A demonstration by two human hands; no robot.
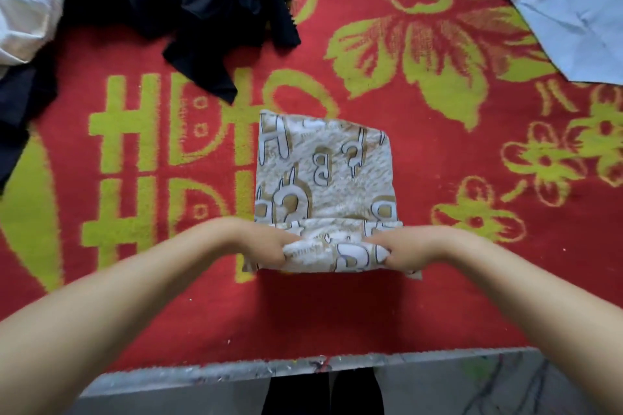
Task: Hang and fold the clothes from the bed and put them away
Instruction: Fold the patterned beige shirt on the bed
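Beige-and-white printed garment (323,175), folded to a rectangle, flat on red-and-yellow bedspread (421,296) near its front edge. Near hem rolled up, pinched between left hand (269,244) and right hand (401,248). Beyond: black clothes (188,0), pale blue shirt (566,0), white cloth (23,0).

A home bedroom: clothes (188,3) strewn over a red flowered bedspread (371,307).

— What is seen at the centre?
— A folded garment (323,178), white-grey with brown and white letter shapes, is laid flat as a rectangle; its near edge is rolled up.
— And elsewhere?
— Crumpled black clothes (188,0) are heaped at eleven o'clock, a white garment (23,0) at ten, a pale blue garment (566,0) at one.
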